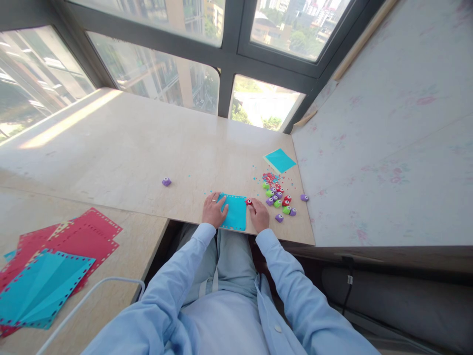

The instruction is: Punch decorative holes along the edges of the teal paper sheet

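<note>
A blue sheet of paper (pixel 235 213) lies at the front edge of the windowsill ledge, with small holes along its top and bottom edges. My left hand (pixel 213 211) rests on the sheet's left side, fingers laid out over it and holding nothing. At the upper right corner of the sheet, my right hand (pixel 259 216) has its fingers closed on a small red craft hole punch (pixel 249 201) with a white eye. Just right of that hand sits a cluster of similar purple, green and red punches (pixel 278 203).
Red and blue paper confetti (pixel 271 178) is scattered behind the punches. Farther back is a stack of blue paper (pixel 280 160). One purple punch (pixel 166 182) stands alone on the left. Punched red sheets (pixel 96 231) and blue sheets (pixel 48 286) overlap on the left surface, near a white cable (pixel 107 279).
</note>
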### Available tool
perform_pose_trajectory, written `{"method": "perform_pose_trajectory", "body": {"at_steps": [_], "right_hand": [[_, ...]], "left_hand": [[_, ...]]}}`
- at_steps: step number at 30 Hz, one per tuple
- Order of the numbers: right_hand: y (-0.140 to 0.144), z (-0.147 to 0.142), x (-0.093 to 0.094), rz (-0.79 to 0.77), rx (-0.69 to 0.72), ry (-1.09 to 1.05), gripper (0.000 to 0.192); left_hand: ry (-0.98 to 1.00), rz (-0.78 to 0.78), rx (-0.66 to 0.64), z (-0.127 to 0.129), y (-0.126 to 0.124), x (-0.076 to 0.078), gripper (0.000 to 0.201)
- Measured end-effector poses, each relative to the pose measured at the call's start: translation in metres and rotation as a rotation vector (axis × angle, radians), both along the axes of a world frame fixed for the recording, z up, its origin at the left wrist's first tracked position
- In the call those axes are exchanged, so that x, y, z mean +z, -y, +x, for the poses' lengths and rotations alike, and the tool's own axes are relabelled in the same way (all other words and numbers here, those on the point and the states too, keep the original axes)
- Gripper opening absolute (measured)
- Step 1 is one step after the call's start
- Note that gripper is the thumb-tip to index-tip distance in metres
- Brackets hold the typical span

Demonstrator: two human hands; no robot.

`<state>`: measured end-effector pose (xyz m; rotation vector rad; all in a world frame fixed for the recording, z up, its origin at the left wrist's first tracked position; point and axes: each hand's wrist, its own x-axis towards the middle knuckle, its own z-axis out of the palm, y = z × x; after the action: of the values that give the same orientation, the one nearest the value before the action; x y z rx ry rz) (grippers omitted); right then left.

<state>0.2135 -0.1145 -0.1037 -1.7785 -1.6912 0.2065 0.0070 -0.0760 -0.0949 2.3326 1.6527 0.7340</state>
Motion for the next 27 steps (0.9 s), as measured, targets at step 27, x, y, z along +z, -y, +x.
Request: {"method": "perform_pose_trajectory", "body": {"at_steps": [27], "right_hand": [[-0.005, -0.012, 0.017, -0.101, -0.079, 0.007, 0.030]], "left_hand": [[0.017, -0.029, 0.004, 0.000, 0.001, 0.003, 0.038]]}}
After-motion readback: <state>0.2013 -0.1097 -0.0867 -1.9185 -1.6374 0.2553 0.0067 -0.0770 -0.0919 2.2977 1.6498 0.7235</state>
